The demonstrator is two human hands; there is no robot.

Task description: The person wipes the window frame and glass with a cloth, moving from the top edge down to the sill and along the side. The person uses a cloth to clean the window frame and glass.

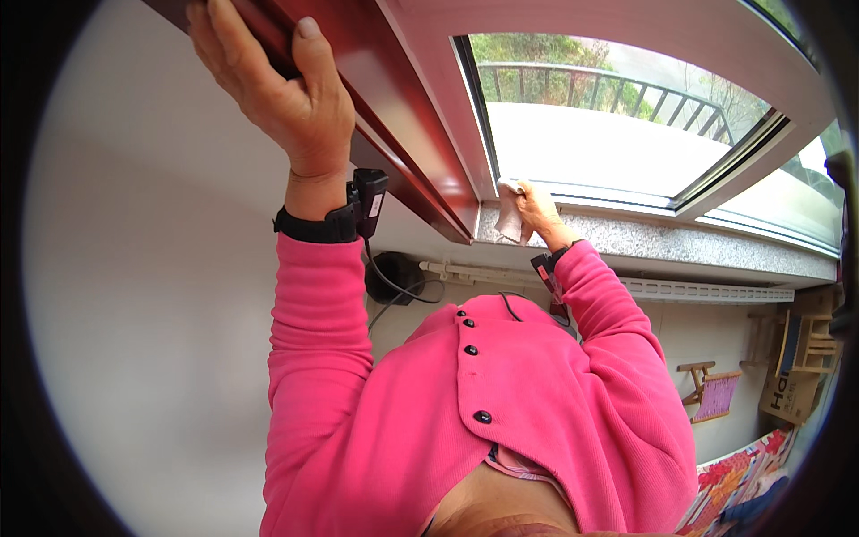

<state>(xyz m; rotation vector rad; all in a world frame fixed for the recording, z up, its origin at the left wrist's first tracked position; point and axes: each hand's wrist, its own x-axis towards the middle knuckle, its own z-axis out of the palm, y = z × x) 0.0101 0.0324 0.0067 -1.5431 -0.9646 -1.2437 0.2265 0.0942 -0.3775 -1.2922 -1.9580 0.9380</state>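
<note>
My left hand (295, 101) is raised at the upper left and lies against the glossy dark red window casing (396, 114), its thumb apart from the fingers and nothing held in it. Lower and farther right, my right hand (537, 207) grips a pale, crumpled cloth (510, 218). That cloth touches the lower left corner of the light window frame (473, 144), and its loose end hangs over the speckled stone sill (604, 231). Beyond the window glass (570, 134) are a railing and greenery. Both wrists wear black straps with small devices.
Below the sill run white pipes (463, 270) and a white radiator (704, 291). A black round container (394, 276) stands by the wall, near a dangling cable. A folding stool (717, 396), a cardboard box (792, 396) and patterned fabric (738, 476) are at the right.
</note>
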